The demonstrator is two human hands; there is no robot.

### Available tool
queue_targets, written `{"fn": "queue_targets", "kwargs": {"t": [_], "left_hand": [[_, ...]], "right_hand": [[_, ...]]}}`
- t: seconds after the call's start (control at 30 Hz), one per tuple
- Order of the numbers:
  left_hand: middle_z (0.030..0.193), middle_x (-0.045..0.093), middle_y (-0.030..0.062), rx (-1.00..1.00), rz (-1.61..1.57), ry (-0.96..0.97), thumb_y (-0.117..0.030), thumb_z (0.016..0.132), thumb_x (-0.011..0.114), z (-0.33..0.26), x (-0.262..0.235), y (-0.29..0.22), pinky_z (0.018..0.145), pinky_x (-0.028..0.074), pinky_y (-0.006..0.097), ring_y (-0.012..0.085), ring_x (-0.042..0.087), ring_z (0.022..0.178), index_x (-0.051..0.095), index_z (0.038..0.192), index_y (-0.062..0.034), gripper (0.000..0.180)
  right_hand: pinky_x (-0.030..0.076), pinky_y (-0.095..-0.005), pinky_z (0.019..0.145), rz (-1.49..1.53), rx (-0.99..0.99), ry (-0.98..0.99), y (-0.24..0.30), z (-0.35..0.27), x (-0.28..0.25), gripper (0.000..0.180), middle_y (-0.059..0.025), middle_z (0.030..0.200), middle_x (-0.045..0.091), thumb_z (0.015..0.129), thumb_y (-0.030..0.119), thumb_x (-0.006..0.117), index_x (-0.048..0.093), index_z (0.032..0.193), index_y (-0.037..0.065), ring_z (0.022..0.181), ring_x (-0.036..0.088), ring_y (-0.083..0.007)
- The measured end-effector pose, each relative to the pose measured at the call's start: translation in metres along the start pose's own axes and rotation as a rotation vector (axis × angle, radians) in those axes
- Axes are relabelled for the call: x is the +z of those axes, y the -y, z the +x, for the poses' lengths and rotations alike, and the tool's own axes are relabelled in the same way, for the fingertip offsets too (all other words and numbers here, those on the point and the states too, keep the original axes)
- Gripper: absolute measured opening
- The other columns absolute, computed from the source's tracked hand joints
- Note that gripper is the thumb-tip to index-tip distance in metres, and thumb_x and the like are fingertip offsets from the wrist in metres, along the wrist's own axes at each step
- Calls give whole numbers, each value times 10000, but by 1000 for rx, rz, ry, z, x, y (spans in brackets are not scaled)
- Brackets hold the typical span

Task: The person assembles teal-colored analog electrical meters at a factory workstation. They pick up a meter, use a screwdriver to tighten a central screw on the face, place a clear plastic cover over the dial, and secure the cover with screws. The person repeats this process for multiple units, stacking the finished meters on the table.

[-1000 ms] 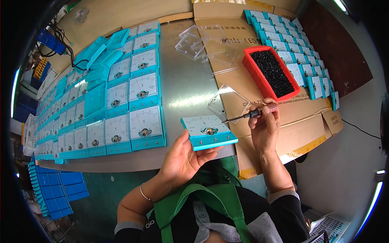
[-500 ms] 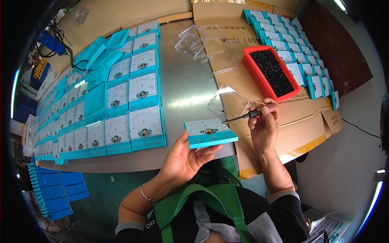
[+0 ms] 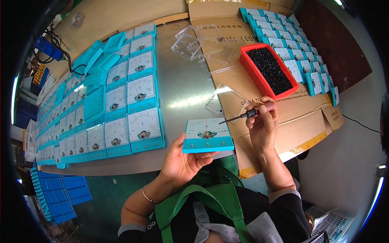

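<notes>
My left hand grips a turquoise panel meter by its left side and from beneath, its white dial face turned up. Small metal posts line the meter's near edge. In my right hand is a screwdriver with a red and black handle. Its thin dark shaft points left, the tip over the far right part of the dial; whether it touches cannot be told. Just beyond the meter lies a clear plastic cover.
Rows of similar meters fill the table's left, with empty turquoise housings among them. A red bin of small black parts stands on cardboard at right. More meters lie behind it, and clear covers at the back.
My left hand has tilted the meter so its dial faces me more, and moved it slightly left and nearer. The screwdriver has shifted slightly left with my right hand.
</notes>
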State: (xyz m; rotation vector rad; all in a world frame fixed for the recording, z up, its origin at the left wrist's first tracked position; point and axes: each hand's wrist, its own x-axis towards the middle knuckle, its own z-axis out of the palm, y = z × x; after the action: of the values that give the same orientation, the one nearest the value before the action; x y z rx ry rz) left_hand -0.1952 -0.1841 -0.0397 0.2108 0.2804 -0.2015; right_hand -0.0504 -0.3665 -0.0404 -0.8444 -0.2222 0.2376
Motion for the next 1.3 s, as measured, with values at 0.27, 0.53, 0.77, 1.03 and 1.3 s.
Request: {"fn": "queue_targets", "kwargs": {"t": [0.27,0.53,0.77,1.03,1.3], "left_hand": [[1125,553,269,-2,-76,-30,-390,939,365,3,-7,1,747,579,395,377,608,967,385,1249,67,553],[1009,620,188,3,-51,-79,-384,930,378,3,-7,1,730,566,392,292,639,855,480,1160,37,490],[1042,609,174,-13,-80,-74,-382,929,381,3,-9,0,717,562,398,291,638,829,482,1164,12,470],[1054,595,158,51,25,-85,-401,930,374,3,-7,1,723,557,412,263,626,820,452,1187,-5,478],[1013,596,137,47,58,-104,-411,935,370,3,-11,0,725,556,417,231,606,784,462,1177,-20,470]], "right_hand": [[443,-232,487,2,16,-1,0,-1,1,285,-173,887,604,872,163,585,426,1091,75,582,542,-128],[445,-227,486,2,25,1,0,-1,1,301,-171,881,604,866,176,597,427,1092,74,581,542,-123],[447,-227,485,-2,31,-15,1,-1,2,315,-174,880,606,860,181,607,426,1091,67,571,541,-123],[446,-228,483,-3,31,-3,0,-1,2,314,-174,874,607,860,177,607,425,1092,67,574,546,-125],[444,-229,483,-8,38,-1,-3,0,1,309,-173,869,605,859,173,606,427,1088,68,571,542,-124]]}}
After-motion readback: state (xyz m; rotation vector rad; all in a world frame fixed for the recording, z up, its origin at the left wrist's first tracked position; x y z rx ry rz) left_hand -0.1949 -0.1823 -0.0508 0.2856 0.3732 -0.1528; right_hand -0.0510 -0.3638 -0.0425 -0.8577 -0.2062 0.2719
